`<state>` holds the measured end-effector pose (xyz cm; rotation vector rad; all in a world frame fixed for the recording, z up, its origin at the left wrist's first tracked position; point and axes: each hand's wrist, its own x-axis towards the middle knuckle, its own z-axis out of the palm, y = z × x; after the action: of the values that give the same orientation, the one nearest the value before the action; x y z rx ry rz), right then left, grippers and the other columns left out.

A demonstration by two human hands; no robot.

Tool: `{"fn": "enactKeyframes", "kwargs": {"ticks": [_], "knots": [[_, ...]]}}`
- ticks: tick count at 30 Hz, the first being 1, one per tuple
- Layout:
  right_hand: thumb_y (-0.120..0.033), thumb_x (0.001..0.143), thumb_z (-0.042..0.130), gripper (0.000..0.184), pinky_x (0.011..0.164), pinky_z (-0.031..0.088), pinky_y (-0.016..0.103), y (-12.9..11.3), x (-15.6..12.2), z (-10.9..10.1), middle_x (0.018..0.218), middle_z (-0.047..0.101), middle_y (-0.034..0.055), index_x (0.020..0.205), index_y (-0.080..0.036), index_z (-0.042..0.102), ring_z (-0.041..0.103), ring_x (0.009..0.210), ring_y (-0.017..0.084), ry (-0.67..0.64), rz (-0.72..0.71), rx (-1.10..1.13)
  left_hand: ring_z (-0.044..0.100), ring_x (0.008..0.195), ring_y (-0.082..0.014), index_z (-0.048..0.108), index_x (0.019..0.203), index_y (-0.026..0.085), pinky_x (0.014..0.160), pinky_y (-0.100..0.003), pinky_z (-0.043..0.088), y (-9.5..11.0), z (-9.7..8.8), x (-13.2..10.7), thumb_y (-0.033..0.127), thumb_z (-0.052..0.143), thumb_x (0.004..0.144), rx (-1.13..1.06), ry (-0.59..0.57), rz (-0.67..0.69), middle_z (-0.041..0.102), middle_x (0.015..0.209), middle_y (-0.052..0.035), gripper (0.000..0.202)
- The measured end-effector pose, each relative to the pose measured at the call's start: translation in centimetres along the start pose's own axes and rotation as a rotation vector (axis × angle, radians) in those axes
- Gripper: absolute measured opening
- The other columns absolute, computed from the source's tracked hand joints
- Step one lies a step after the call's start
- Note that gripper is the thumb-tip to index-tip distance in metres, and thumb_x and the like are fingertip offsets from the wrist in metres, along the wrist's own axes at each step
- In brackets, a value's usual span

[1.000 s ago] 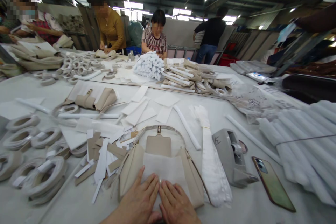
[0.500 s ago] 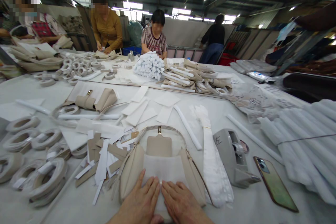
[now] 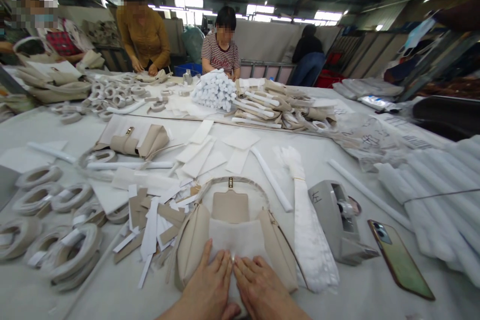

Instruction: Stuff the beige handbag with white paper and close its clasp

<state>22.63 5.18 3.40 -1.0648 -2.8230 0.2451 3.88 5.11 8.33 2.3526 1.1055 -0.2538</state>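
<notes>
A beige handbag (image 3: pixel 191 245) lies in front of me, its strap arching away at the far side. Its flap tab (image 3: pixel 230 206) with a gold clasp (image 3: pixel 231 183) is folded outward. A thin white sheet (image 3: pixel 240 236) covers the bag's middle. My left hand (image 3: pixel 212 280) and my right hand (image 3: pixel 260 285) press flat on this sheet, fingertips almost meeting at the centre. The fingers of both are stretched out. A small shiny spot, too small to name, shows between the fingertips.
Left are rolled straps (image 3: pixel 75 255) and card strips (image 3: pixel 150 230). Right are a bundle of white bags (image 3: pixel 311 240), a tape dispenser (image 3: pixel 333 225), a phone (image 3: pixel 401 260) and foam tubes (image 3: pixel 442 200). Another handbag (image 3: pixel 131 137) lies farther back. Co-workers (image 3: pixel 219 50) stand across the table.
The view has shifted slightly, so things on the table appear a little farther right. My hands stay pressed on the sheet. A person at the back right has bent lower.
</notes>
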Motion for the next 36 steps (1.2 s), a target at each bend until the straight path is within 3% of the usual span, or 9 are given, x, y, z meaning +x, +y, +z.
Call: {"fn": "enactKeyframes", "kwargs": {"ticks": [13,16,18,21,24,28,32,36], "knots": [[-0.018,0.084,0.049,0.035,0.093,0.042,0.034,-0.2,0.1,-0.7,0.119,0.065,0.0076,0.118,-0.018,0.058,0.059,0.106,0.020,-0.042,0.062,0.128,0.040,0.129,-0.0366,0.038,0.138,0.001,0.111,-0.061,0.013,0.0,1.4,0.1,0.057,0.038,0.090,0.116,0.131,0.017,0.043,0.138,-0.0265,0.074],[-0.017,0.088,0.041,0.027,0.080,0.046,0.026,0.1,0.8,-1.1,0.093,0.072,0.0022,0.097,-0.022,0.066,0.065,0.086,0.015,-0.014,0.231,0.345,0.040,0.128,-0.0353,0.040,0.137,0.002,0.109,-0.059,0.018,-0.1,2.0,0.0,0.057,0.038,0.090,0.124,0.193,0.011,0.044,0.138,-0.0255,0.073],[-0.017,0.088,0.041,0.026,0.073,0.047,0.025,0.2,1.4,-1.0,0.084,0.072,0.0016,0.087,-0.021,0.067,0.065,0.078,0.015,0.061,0.387,0.451,0.046,0.123,-0.0332,0.047,0.132,0.005,0.107,-0.058,0.022,-0.3,1.9,0.3,0.050,0.037,0.093,0.107,0.230,-0.015,0.051,0.132,-0.0224,0.061],[-0.014,0.081,0.047,0.021,0.070,0.048,0.026,0.3,2.0,-0.7,0.082,0.071,0.0030,0.082,-0.020,0.067,0.065,0.077,0.017,0.146,0.513,0.486,0.057,0.104,-0.0302,0.066,0.106,0.013,0.098,-0.058,0.032,-0.7,1.0,1.5,0.029,0.040,0.093,0.104,0.204,-0.080,0.067,0.107,-0.0156,0.033],[-0.016,0.082,0.047,0.021,0.067,0.047,0.026,0.4,2.1,-0.7,0.078,0.069,0.0026,0.078,-0.021,0.067,0.064,0.074,0.017,0.159,0.502,0.504,0.060,0.094,-0.0308,0.069,0.084,0.012,0.086,-0.053,0.042,-1.2,-0.4,3.2,0.013,0.046,0.086,0.140,0.165,-0.122,0.069,0.089,-0.0155,0.023],[-0.022,0.086,0.050,0.020,0.068,0.047,0.026,0.4,2.1,-1.3,0.081,0.068,0.0017,0.086,-0.024,0.070,0.063,0.078,0.017,0.161,0.462,0.516,0.064,0.082,-0.0291,0.071,0.079,0.009,0.077,-0.043,0.048,-1.8,-1.6,5.0,0.007,0.050,0.081,0.148,0.149,-0.129,0.070,0.082,-0.0163,0.021],[-0.030,0.092,0.047,0.025,0.065,0.044,0.022,0.5,2.1,-1.3,0.078,0.066,-0.0002,0.087,-0.027,0.071,0.062,0.075,0.014,0.097,0.408,0.386,0.065,0.067,-0.0241,0.073,0.076,0.011,0.063,-0.031,0.050,-2.8,-1.5,6.0,0.014,0.060,0.077,0.112,0.108,-0.074,0.070,0.072,-0.0105,0.013],[-0.025,0.092,0.046,0.026,0.063,0.042,0.021,0.8,2.0,0.1,0.076,0.065,0.0004,0.083,-0.025,0.070,0.061,0.073,0.014,0.064,0.317,0.188,0.066,0.067,-0.0257,0.072,0.070,0.010,0.066,-0.032,0.052,-3.0,-0.4,6.7,0.014,0.062,0.076,0.095,0.086,-0.025,0.070,0.069,-0.0109,0.013]]}}
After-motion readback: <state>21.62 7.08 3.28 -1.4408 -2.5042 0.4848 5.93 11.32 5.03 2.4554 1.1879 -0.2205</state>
